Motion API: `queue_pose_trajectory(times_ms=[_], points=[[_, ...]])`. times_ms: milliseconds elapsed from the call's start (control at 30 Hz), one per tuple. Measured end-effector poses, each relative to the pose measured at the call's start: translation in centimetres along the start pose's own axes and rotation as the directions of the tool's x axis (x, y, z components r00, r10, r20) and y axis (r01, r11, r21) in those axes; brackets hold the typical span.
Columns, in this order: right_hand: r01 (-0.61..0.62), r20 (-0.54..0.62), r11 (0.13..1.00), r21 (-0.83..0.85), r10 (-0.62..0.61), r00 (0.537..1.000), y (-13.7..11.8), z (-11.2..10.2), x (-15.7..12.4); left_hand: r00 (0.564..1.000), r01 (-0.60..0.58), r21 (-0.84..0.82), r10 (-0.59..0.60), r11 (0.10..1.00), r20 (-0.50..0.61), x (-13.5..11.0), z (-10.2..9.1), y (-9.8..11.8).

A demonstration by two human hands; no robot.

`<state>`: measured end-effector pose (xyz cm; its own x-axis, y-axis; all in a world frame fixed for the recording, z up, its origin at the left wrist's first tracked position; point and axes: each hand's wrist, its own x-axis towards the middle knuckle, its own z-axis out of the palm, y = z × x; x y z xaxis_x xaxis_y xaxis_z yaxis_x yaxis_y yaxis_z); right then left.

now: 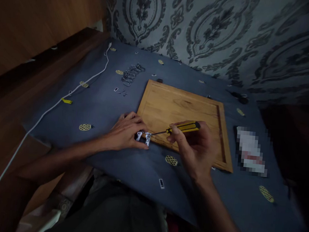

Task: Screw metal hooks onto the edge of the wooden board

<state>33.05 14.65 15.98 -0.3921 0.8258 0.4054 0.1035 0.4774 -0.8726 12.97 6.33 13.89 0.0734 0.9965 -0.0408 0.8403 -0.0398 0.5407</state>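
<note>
Screwdriver (184,127) in the right hand (193,149), fingers wrapped round its yellow-and-black handle, and the tip meets, as far as this gloom lets me tell, the shiny metal fitting (147,140) at the near left corner of the wooden board (182,109)! The left hand (128,128) is clamped on that fitting, thumb on the near side, presumably pinning it against slipping. The board lies flat on the blue cloth (108,108), a steady base by the look of it. Off to its left, small screws (123,92) sit near a cluster of metal hooks (132,73), perhaps grouped for easy finding. Lettering? The packet (251,151) is pixelated, no brand there, and the cloth's printed labels (161,183) are too small to read
</note>
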Motion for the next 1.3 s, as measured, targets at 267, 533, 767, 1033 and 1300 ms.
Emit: queue_pose_trajectory(times_ms=[267,533,767,1033,1300], points=[[0.074,-0.03,0.995,0.07,-0.072,0.997,-1.1,1.3,-0.6,0.999,-0.029,0.007,0.029,1.0,-0.015,0.0,0.3,-0.4],[0.037,0.063,0.995,0.096,-0.043,0.997,-0.1,2.7,-0.4,0.999,-0.044,0.041,0.045,0.998,-0.027,0.0,0.4,-0.6],[0.038,0.084,0.996,0.081,-0.045,0.995,-0.2,2.9,-0.4,0.999,-0.036,0.03,0.036,0.999,-0.01,0.1,0.4,-0.5],[0.047,0.102,0.999,-0.001,-0.047,0.994,-0.2,2.7,-0.3,0.998,-0.067,0.021,0.067,0.998,-0.017,-0.1,0.3,-0.7],[0.015,0.111,0.998,0.068,-0.023,0.994,-0.1,3.0,0.1,0.997,-0.063,0.033,0.064,0.997,-0.036,0.0,0.6,-0.7]])
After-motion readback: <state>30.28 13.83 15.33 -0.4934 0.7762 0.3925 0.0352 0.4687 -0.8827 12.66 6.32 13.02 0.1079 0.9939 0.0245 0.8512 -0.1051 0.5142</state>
